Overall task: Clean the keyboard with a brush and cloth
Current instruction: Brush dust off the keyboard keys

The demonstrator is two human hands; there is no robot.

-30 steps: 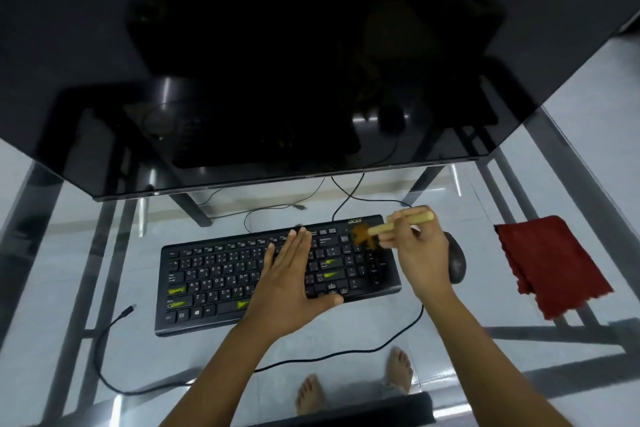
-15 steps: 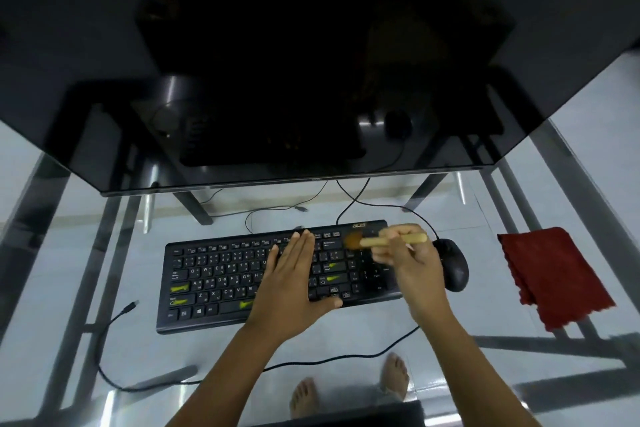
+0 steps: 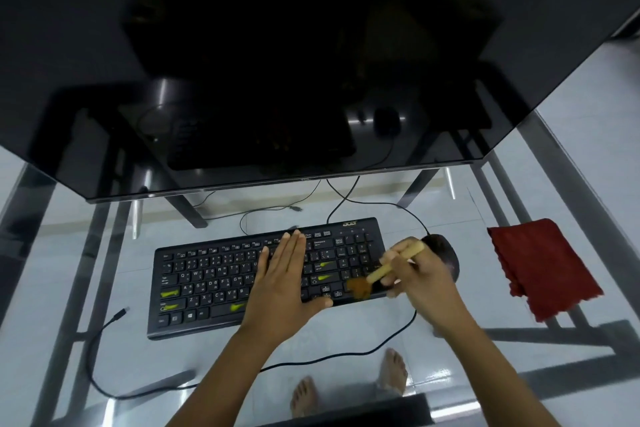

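- A clear glass worktop point(image 3: 69, 274) on a metal frame is seen from above, with a pale floor point(image 3: 588, 87) visible through the glass.
- A flat, black, rectangular plastic keyboard point(image 3: 214, 284) is laid at the middle of the worktop, its right end angled slightly away.
- The pale logo point(image 3: 349, 224) "acer" is printed at the keyboard's far right corner.
- Latin letters such as Q, W, E, A, S, D, F, Z, X, C and V can be read on the keys. Each has a second character beside it that is too small to be read.
- Yellow-green smears are seen on several keys.
- The left hand point(image 3: 282, 284) is laid flat on the middle of the keyboard, fingers straight and pressed together, thumb spread out along the front edge.
- The right hand point(image 3: 420, 279) is curled round a small brush point(image 3: 394, 262) with a pale wooden handle, which is pinched between fingers and thumb.
- The brush's brown bristles are pressed onto the keys at the keyboard's near right corner.
- A black rounded mouse point(image 3: 446, 253) is placed just beside the keyboard's right end, partly hidden by the right hand.
- A dark red cloth point(image 3: 543, 267) with a ragged edge is spread at the right of the worktop, well apart from the keyboard and touched by neither hand.
- A large dark glossy monitor point(image 3: 277, 62) fills the upper half, with the keyboard and mouse dimly mirrored in it.
- A thin black cable point(image 3: 104, 388) is looped in front of the keyboard and ends in a loose plug at the left.
- Two bare feet point(image 3: 304, 395) are seen through the glass.
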